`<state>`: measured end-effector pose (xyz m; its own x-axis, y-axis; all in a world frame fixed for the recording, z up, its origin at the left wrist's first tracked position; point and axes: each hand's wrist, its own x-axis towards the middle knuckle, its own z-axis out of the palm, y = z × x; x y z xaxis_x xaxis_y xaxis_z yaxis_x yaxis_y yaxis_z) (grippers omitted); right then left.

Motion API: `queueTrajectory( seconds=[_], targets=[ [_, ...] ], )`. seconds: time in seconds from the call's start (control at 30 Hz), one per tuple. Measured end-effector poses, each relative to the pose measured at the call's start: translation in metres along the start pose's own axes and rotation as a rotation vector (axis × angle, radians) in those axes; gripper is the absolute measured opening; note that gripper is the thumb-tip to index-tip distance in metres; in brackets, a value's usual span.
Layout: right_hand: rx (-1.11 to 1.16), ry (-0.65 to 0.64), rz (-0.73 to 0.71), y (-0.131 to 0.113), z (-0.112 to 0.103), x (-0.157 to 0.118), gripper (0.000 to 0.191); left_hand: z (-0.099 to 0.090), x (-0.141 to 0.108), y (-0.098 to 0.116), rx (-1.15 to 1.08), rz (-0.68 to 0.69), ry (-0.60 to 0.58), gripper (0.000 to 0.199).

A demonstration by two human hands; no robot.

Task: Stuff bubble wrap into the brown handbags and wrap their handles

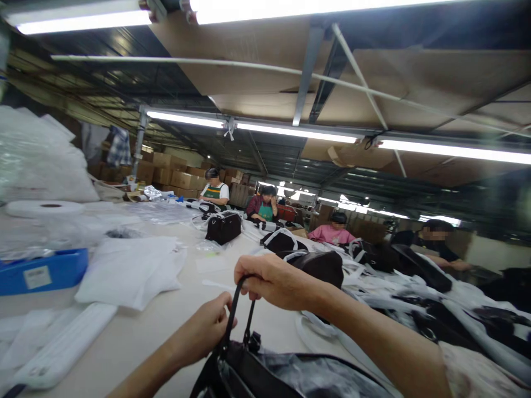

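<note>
A black bag stands at the bottom centre of the head view, its near part cut off by the frame edge. Clear crinkled plastic shows in its open top. The bag's black handle rises in a loop. My right hand is closed around the top of that loop, fingers curled over it. Lower down, my left hand is closed on the handle's left side, its fingertips partly hidden by the strap.
Left lie white packing sheets, a blue box and a long white object. Black bags and white wrapped straps cover the table ahead and to the right. Several people sit beyond; a lamp hangs overhead.
</note>
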<state>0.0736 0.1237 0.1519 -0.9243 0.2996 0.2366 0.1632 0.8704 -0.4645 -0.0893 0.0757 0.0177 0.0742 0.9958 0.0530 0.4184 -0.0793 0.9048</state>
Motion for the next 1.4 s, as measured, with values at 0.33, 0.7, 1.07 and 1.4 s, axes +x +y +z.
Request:
queueTrajectory(
  seconds=[0.33, 0.7, 1.07, 1.4],
  targets=[
    [-0.019, -0.075, -0.025, -0.008, -0.005, 0.001, 0.025, 0.0, -0.021, 0.01, 0.07, 0.03, -0.043, 0.023],
    [0.179, -0.007, 0.108, -0.005, -0.009, 0.009, 0.026, -0.015, -0.043, 0.022, -0.131, 0.191, -0.215, 0.052],
    [0.148, 0.014, 0.097, 0.015, -0.011, -0.002, 0.024, 0.018, -0.009, 0.005, 0.133, 0.19, 0.274, 0.029],
    [0.269, 0.007, 0.092, 0.018, -0.011, -0.006, 0.02, 0.016, -0.013, 0.01, -0.59, -0.05, -0.014, 0.03]
  ],
)
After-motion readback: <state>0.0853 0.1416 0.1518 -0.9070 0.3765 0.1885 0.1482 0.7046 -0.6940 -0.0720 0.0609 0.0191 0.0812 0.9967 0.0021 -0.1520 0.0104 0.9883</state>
